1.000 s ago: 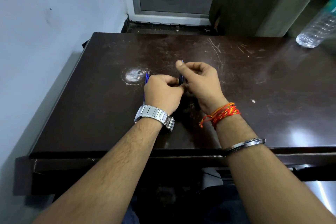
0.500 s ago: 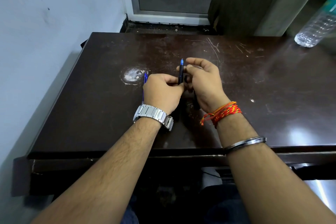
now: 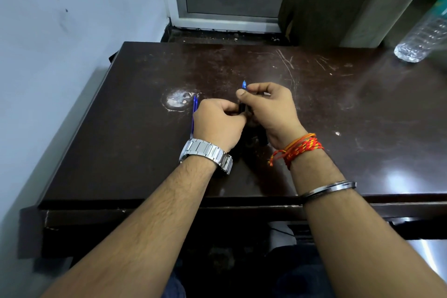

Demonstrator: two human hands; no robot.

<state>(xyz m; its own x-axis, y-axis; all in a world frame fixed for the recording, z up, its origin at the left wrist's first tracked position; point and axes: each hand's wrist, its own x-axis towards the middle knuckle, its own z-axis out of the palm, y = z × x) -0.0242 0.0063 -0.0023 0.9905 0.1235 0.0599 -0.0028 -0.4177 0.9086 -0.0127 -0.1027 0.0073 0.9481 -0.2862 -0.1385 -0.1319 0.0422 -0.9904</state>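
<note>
Both my hands meet over the middle of a dark brown table (image 3: 338,128). My right hand (image 3: 271,109) pinches the upper part of a dark pen with a blue tip (image 3: 243,84) between thumb and fingers. My left hand (image 3: 217,126), fingers curled, grips the lower dark barrel of the same pen. The pen stands nearly upright, tip pointing away from me. A second blue pen (image 3: 194,113) lies on the table just left of my left hand, partly hidden under it.
A white worn patch (image 3: 177,100) marks the tabletop left of the hands. A clear plastic water bottle (image 3: 420,38) lies at the table's far right corner. A white wall runs along the left; a door frame (image 3: 227,20) stands behind the table.
My right thumb and fingers have shifted up the pen toward its blue tip, covering more of the barrel. My left hand has stayed in place.
</note>
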